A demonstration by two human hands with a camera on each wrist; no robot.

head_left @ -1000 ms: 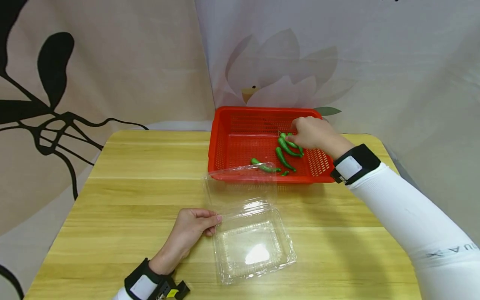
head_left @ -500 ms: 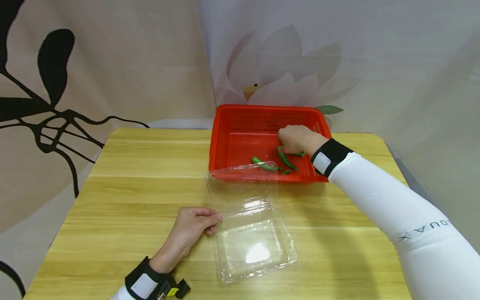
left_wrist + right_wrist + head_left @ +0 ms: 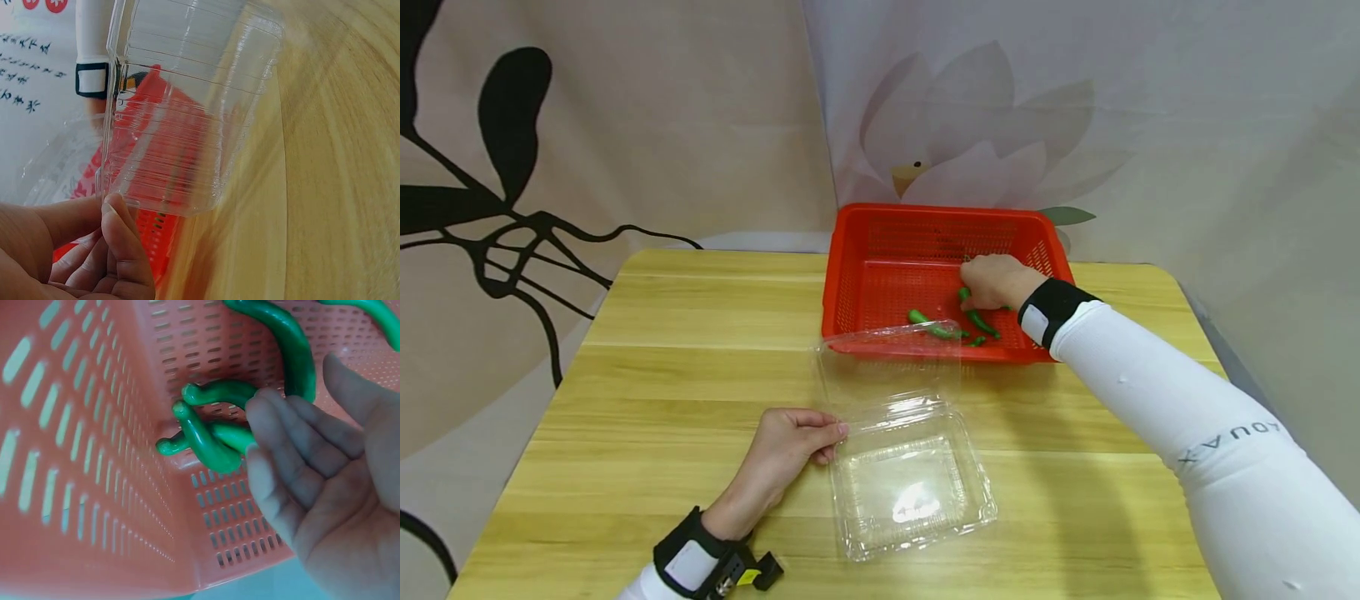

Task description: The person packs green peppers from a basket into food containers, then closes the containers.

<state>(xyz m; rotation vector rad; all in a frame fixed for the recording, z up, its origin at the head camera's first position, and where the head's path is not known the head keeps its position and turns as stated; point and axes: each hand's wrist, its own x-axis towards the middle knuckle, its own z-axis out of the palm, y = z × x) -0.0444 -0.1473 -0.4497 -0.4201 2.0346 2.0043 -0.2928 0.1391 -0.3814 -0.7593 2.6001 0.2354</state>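
Observation:
My left hand [image 3: 793, 446] pinches the left edge of a clear plastic clamshell box [image 3: 910, 479], near its hinge. The box lies on the table with its lid [image 3: 887, 367] raised, leaning toward the basket. In the left wrist view, thumb and index finger hold the rim of the box [image 3: 181, 125]. Inside a red perforated basket [image 3: 848, 275], my right hand [image 3: 996, 282] covers some green chili peppers [image 3: 981, 323]. The right wrist view shows that hand [image 3: 325, 469] with its thumb apart and its fingertips beside several peppers [image 3: 203, 440]; it grips none.
Another green pepper [image 3: 928, 325] lies at the front of the basket, partly behind the clear lid. A small green piece [image 3: 976, 342] sits near it. The wooden table [image 3: 685, 350] extends to the left, and a printed cloth [image 3: 715, 125] hangs behind.
My right hand has moved left and deeper into the basket, over the peppers. The left hand keeps hold of the box in the same place.

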